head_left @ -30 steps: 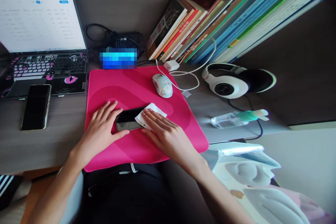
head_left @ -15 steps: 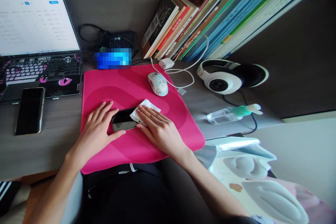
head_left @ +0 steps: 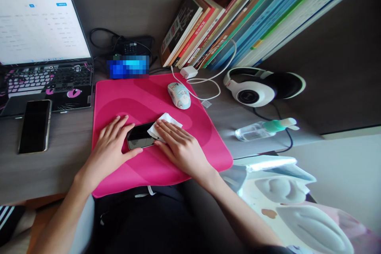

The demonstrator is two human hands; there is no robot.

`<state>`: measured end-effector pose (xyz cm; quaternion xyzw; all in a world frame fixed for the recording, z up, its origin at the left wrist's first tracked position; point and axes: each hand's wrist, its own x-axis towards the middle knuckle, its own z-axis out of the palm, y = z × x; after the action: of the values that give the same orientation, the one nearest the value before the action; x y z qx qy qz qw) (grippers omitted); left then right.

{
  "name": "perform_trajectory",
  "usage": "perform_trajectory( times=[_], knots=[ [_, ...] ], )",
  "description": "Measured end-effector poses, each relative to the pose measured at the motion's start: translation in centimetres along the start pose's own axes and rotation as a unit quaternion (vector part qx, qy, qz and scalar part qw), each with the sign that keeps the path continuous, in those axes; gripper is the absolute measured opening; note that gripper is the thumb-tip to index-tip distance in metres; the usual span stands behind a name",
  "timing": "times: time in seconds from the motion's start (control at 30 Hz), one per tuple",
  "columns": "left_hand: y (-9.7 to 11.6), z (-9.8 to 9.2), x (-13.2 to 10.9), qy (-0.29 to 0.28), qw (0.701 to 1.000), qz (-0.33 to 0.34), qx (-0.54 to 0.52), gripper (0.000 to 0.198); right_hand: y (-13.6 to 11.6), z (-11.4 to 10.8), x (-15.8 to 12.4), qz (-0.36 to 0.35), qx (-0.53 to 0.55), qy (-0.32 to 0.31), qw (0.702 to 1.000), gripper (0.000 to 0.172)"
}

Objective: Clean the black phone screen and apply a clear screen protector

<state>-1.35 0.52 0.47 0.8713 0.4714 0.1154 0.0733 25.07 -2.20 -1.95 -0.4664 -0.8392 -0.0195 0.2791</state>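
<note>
A black smartphone (head_left: 139,136) lies flat, screen up, on the pink desk mat (head_left: 133,95). My left hand (head_left: 111,143) braces its left end, with the thumb at the near edge, the index finger at the far corner and the other fingers spread on the mat. Over the phone's right part lies a folded white wipe (head_left: 168,120). My right hand (head_left: 183,147) presses the wipe down with extended fingers, hiding much of it and the phone's right end.
Beyond my right hand is a patterned mouse (head_left: 179,96). A white charger (head_left: 189,72) with cable, headphones (head_left: 253,87) and a clear spray bottle (head_left: 256,131) are to the right. Leaning books (head_left: 205,31) stand behind. A laptop (head_left: 44,81) and second phone (head_left: 35,126) occupy the left.
</note>
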Motion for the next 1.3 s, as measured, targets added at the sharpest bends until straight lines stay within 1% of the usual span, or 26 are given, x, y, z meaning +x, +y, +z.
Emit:
perform_trajectory(
  times=[0.23, 0.47, 0.53, 0.63, 0.73, 0.8, 0.93, 1.13, 1.3],
  knots=[
    [0.1, -0.1, -0.1, 0.002, 1.0, -0.004, -0.009, 0.068, 0.0, -0.1, -0.1, 0.003, 0.01, -0.004, 1.0, 0.045],
    [0.0, 0.0, -0.1, 0.003, 1.0, -0.002, 0.001, 0.069, 0.1, -0.1, 0.0, 0.005, 0.014, -0.019, 1.0, 0.051],
    [0.1, -0.1, -0.1, 0.006, 1.0, -0.003, 0.0, 0.069, 0.0, -0.6, -0.1, 0.0, 0.007, -0.044, 0.999, 0.055],
    [0.2, -0.1, -0.1, 0.009, 1.0, -0.005, -0.009, 0.068, -0.5, -2.0, -0.9, -0.015, -0.014, -0.088, 0.996, 0.06],
    [0.2, -0.1, -0.1, 0.004, 1.0, -0.008, -0.009, 0.067, -1.1, -3.3, -1.9, -0.021, -0.031, -0.105, 0.994, 0.06],
    [0.2, -0.1, 0.0, -0.002, 1.0, -0.012, -0.004, 0.068, -1.3, -3.7, -2.3, -0.022, -0.04, -0.106, 0.993, 0.058],
    [0.1, 0.0, -0.1, -0.01, 1.0, -0.013, -0.008, 0.069, -1.1, -2.9, -1.9, -0.021, -0.038, -0.093, 0.995, 0.052],
    [0.0, 0.0, -0.1, -0.007, 1.0, -0.014, -0.019, 0.068, -0.2, -1.1, -0.7, 0.006, 0.003, -0.061, 0.998, 0.055],
    [0.0, 0.0, -0.1, -0.007, 1.0, -0.016, -0.02, 0.069, 0.0, -0.6, -0.5, 0.009, 0.005, -0.052, 0.999, 0.053]
  ],
)
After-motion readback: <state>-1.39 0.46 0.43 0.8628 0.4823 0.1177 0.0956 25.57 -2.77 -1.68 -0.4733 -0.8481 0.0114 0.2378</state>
